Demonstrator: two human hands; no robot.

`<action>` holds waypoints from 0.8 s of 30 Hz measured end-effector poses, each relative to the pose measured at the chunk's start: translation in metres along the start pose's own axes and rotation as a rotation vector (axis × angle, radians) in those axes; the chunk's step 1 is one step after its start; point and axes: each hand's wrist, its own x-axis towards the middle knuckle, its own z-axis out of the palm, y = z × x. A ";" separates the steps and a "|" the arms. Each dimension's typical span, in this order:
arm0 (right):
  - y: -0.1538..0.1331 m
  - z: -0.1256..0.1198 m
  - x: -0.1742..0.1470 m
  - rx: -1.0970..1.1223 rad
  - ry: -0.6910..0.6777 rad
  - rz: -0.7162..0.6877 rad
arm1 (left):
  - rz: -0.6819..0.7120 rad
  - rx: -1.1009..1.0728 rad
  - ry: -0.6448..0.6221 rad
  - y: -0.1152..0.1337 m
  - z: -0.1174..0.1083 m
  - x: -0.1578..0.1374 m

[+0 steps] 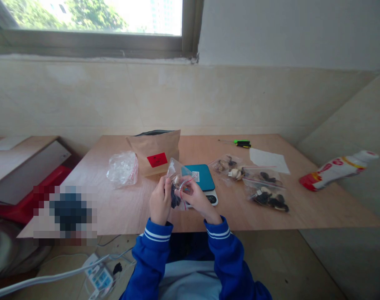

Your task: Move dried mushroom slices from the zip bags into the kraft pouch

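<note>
Small clear zip bag (177, 177) held up between both hands, right at the near counter (121, 208) edge, centred on the body. Left hand (160, 202) closed on the bag's lower left side, fingers curled, thumb toward the bag. Right hand (194, 196) closed on the right side, pinching near the red zip strip. Long axis of the bag roughly upright, tilted a little, open top pointing up and away; dark pieces hanging in the lower part, between the palms. Both hands touching it, neither nearer than the other; no reach needed. Just behind the bag, partly hidden by it: blue-topped scale (202, 177) on the counter, closer to the right hand. Further right, well apart from the hands: filled bags (266, 189) of dark and pale pieces, lying flat in a loose row. Left of the hands: crumpled stack of empty bags (122, 167). Behind them, brown paper pouch (155, 154) with red label, standing upright, mouth open. Far edge: screwdriver (241, 143) with green and black handle, white paper sheet (268, 160) beside it. Off the counter, right: red and white packet (336, 168) on the ledge. Contents of the held bag too small to identify.
</note>
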 end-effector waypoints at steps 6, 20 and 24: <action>0.001 0.001 0.000 0.038 0.033 0.070 | -0.045 -0.019 0.007 -0.003 0.001 0.000; -0.006 0.000 0.001 0.013 0.171 -0.001 | -0.224 -0.418 0.126 -0.030 0.002 0.008; -0.005 -0.001 0.002 0.025 0.170 0.016 | -0.301 -0.489 0.141 -0.039 -0.001 0.008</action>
